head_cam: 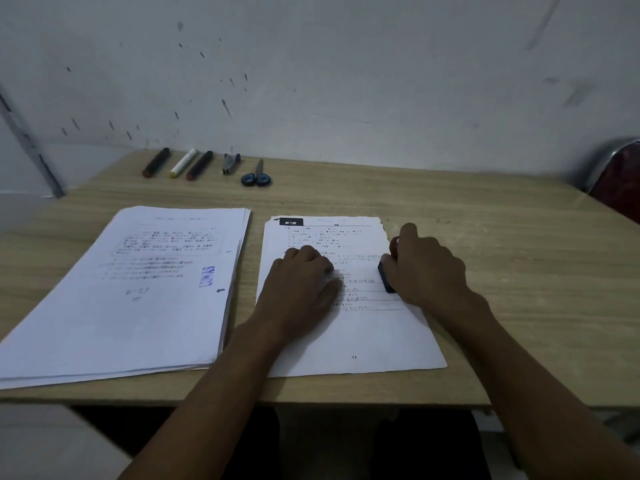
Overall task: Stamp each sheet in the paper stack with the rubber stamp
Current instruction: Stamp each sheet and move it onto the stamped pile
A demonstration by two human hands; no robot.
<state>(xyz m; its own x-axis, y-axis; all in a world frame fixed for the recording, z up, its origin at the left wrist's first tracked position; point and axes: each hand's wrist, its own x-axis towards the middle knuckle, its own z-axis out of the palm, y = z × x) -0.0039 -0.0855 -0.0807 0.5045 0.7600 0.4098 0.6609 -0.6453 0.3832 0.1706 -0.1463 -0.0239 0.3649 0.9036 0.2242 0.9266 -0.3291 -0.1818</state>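
Note:
A printed sheet [349, 337] lies on the wooden desk [485, 244] right of centre. My left hand [301, 285] rests on its middle with fingers bent, holding it down. My right hand [429, 268] grips the rubber stamp [386, 277], whose dark base presses against the sheet's right edge; a red handle top shows above my fingers. To the left lies a thick paper stack [131, 296], its top sheet bearing a blue stamp mark [207, 277].
Along the desk's far edge lie three markers [178, 163], a small dark tool [230, 163] and blue-handled scissors [256, 174]. A red chair back [620, 178] stands at the right. The wall is close behind the desk.

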